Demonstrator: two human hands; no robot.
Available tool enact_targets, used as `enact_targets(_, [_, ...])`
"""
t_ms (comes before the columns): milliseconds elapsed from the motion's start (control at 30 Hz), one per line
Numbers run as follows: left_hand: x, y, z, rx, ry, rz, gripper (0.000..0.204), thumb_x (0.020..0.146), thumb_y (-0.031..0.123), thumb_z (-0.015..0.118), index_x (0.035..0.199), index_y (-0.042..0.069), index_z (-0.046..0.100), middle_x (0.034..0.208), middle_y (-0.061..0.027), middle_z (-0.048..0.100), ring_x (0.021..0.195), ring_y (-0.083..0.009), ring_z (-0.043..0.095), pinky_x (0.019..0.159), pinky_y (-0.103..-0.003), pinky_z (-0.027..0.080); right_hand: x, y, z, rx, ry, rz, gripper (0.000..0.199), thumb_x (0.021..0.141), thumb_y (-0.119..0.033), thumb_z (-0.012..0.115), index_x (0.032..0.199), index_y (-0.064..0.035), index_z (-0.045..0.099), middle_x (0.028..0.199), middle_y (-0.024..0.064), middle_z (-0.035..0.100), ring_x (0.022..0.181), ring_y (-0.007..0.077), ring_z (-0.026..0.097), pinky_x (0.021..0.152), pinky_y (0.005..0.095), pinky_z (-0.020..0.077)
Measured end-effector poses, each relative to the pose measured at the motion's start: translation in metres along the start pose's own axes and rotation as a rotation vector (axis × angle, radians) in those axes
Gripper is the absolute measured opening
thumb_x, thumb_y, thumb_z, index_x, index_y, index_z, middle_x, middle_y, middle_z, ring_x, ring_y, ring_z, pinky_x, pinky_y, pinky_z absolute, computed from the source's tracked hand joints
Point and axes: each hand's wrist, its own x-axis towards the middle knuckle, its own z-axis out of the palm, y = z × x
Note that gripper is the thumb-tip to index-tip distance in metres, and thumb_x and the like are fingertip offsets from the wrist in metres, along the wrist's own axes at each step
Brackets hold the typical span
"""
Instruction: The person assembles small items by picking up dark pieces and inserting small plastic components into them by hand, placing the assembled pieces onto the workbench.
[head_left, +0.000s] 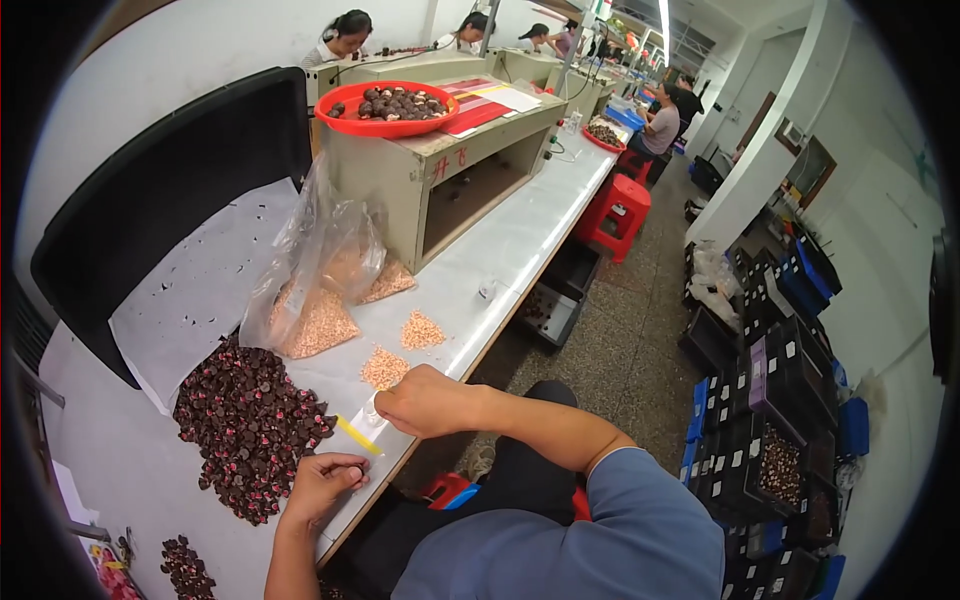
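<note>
My left hand (322,487) rests near the table's front edge, its thumb and fingers closed on a small dark piece (357,466). Farther right, my right hand (428,402) has its fingers pinched together beside a small heap of pale orange bits (384,368). What it grips is too small and hidden to name. Between the hands a yellow strip (358,436) lies on the white tabletop. Left of them spreads a big pile of dark pieces with pink spots (245,430). A second heap of orange bits (422,330) lies just beyond.
Clear plastic bags of orange bits (318,325) lean by a beige box shelf (400,190). It carries a red tray (390,125) of dark round pieces. A black bin (180,190) lies tipped at left. Red stools (618,215), stacked crates (745,440) and several people are rightward and beyond.
</note>
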Motion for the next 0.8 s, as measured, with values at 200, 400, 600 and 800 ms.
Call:
enact_targets(200, [0.003, 0.002, 0.002, -0.045, -0.008, 0.021, 0.022, 0.086, 0.0, 0.071, 0.105, -0.011, 0.068, 0.095, -0.0169, 0.071, 0.079, -0.0201, 0.068, 0.075, -0.029, 0.056, 0.003, 0.003, -0.002, -0.032, -0.013, 0.001, 0.014, 0.076, -0.012, 0.061, 0.075, 0.0011, 0.057, 0.06, 0.019, 0.061, 0.059, 0.0405, 0.063, 0.056, 0.0504, 0.0482])
enact_targets(400, [0.003, -0.009, -0.003, -0.011, -0.02, 0.051, 0.026, 0.087, 0.004, 0.073, 0.108, -0.011, 0.066, 0.099, -0.0194, 0.071, 0.081, -0.0229, 0.071, 0.077, -0.03, 0.059, 0.001, 0.003, 0.008, -0.072, 0.064, -0.05, 0.016, 0.08, -0.015, 0.06, 0.074, -0.001, 0.055, 0.058, 0.0168, 0.059, 0.056, 0.039, 0.062, 0.053, 0.0487, 0.0482])
enact_targets(600, [0.0, -0.014, -0.006, -0.067, -0.025, 0.059, 0.024, 0.087, 0.001, 0.071, 0.107, -0.009, 0.064, 0.098, -0.021, 0.071, 0.081, -0.0234, 0.071, 0.076, -0.031, 0.06, -0.006, -0.003, 0.007, -0.099, 0.053, -0.03, 0.015, 0.078, -0.014, 0.059, 0.073, -0.0003, 0.055, 0.059, 0.0175, 0.06, 0.058, 0.0394, 0.062, 0.053, 0.0488, 0.0483])
enact_targets(800, [-0.016, -0.002, 0.005, 0.027, 0.075, -0.011, 0.028, 0.086, 0.002, 0.072, 0.11, -0.011, 0.065, 0.096, -0.0168, 0.071, 0.085, -0.0213, 0.07, 0.081, -0.031, 0.058, 0.004, -0.002, 0.007, -0.08, -0.043, 0.007, 0.012, 0.077, -0.014, 0.059, 0.076, -0.0022, 0.056, 0.064, 0.0176, 0.062, 0.06, 0.0389, 0.064, 0.056, 0.0494, 0.0502])
